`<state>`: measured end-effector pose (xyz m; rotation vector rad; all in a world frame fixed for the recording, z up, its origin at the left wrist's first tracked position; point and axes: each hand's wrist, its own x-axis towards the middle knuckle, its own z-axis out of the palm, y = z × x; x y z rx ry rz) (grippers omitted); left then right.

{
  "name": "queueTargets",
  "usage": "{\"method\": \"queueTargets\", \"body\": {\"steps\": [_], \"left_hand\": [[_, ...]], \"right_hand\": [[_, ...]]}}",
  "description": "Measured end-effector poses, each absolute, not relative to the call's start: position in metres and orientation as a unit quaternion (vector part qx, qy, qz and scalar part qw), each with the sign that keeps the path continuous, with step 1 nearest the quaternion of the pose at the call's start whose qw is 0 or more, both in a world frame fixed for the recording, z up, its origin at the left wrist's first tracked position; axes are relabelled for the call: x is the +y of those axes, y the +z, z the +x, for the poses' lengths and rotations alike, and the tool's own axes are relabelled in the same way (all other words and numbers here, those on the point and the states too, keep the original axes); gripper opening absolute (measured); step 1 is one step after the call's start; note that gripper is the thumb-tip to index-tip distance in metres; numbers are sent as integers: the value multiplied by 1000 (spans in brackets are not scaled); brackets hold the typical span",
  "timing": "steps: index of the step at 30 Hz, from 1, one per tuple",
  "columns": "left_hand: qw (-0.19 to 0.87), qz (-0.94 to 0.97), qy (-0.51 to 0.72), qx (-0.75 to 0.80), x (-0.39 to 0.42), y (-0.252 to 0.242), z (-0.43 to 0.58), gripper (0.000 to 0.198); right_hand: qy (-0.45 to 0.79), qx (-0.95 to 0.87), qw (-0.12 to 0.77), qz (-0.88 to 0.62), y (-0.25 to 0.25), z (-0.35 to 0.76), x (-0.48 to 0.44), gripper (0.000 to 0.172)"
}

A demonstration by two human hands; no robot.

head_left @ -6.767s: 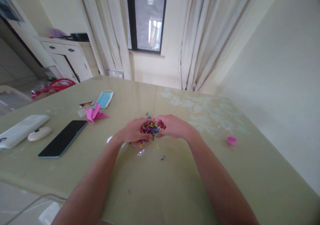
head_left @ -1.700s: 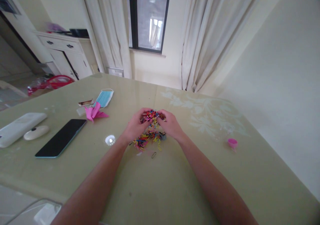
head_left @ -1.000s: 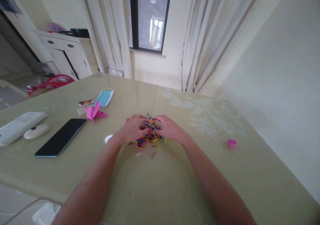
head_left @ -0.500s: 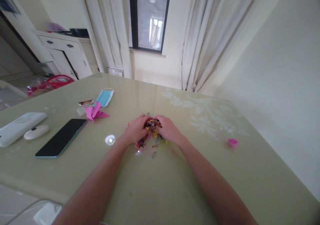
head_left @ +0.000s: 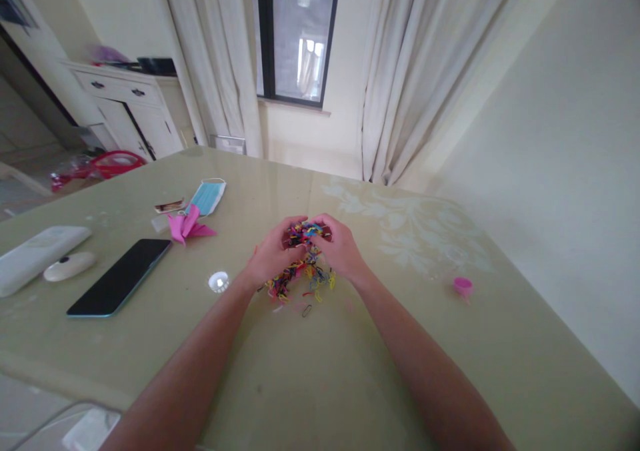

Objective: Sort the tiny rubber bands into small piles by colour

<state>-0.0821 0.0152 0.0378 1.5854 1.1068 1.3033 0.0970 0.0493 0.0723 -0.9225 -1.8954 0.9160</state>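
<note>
A clump of small coloured bands (head_left: 306,232), apparently rubber bands, is held up between my two hands over the middle of the table. My left hand (head_left: 274,254) curls around its left side, thumb toward the centre. On the other side, the bent fingers of my right hand (head_left: 339,245) close on the clump. Below them lies a loose pile of the same bands (head_left: 283,284) in red, black, yellow and blue. One dark loop (head_left: 307,311) rests apart, just in front of the pile. The inner fingers are partly hidden by the bands.
On the left lie a black-screened phone (head_left: 120,277), a white oval case (head_left: 70,266), a long white device (head_left: 43,254), a pink folded-paper figure (head_left: 187,225) and a blue mask (head_left: 207,197). A small pink cup-like piece (head_left: 463,285) stands right. A wall (head_left: 565,191) borders the table's right side.
Both hands have lifted slightly, raising a clump of bands from the pile. More of the loose bands underneath now shows.
</note>
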Motion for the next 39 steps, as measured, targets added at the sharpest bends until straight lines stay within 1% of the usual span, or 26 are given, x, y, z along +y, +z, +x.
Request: {"method": "queueTargets", "body": {"steps": [2, 5, 7, 11, 15, 18, 20, 23, 25, 27, 29, 32, 34, 36, 38, 39], "left_hand": [[389, 626, 507, 445, 14, 40, -83, 56], [359, 639, 492, 469, 13, 44, -87, 44], [342, 650, 489, 470, 13, 47, -89, 41], [354, 667, 478, 450, 13, 50, -93, 40], [365, 665, 459, 463, 15, 47, -94, 38], [324, 666, 461, 490, 17, 41, -95, 35], [287, 673, 454, 510, 20, 36, -96, 30], [238, 685, 414, 549, 27, 27, -98, 27], [207, 701, 378, 568, 32, 24, -99, 27], [183, 715, 357, 572, 34, 24, -98, 27], [156, 728, 350, 568, 32, 25, -93, 28], [74, 765, 311, 560, 21, 27, -78, 32], [31, 795, 269, 543, 12, 24, -66, 37], [14, 821, 236, 520, 6, 19, -57, 45], [15, 836, 205, 508, 4, 14, -52, 48], [19, 839, 194, 508, 4, 13, -52, 47]], "right_hand": [[356, -761, 410, -357, 72, 97, 49, 21], [338, -778, 403, -344, 70, 98, 51, 28], [332, -781, 402, -343, 69, 99, 52, 30], [324, -786, 393, -350, 72, 100, 52, 25], [326, -799, 369, -346, 78, 100, 49, 21], [326, -812, 339, -346, 81, 99, 46, 22], [301, -837, 304, -341, 82, 98, 43, 24], [240, -880, 248, -326, 84, 98, 37, 26], [218, -894, 233, -314, 87, 100, 33, 27], [219, -892, 248, -308, 92, 103, 30, 28], [232, -877, 283, -311, 96, 108, 27, 26], [259, -843, 336, -330, 98, 120, 23, 22], [261, -830, 340, -358, 93, 134, 19, 20], [239, -831, 301, -402, 85, 150, 12, 14], [215, -836, 219, -455, 75, 168, 3, 7], [216, -834, 175, -476, 70, 176, -3, 8]]}}
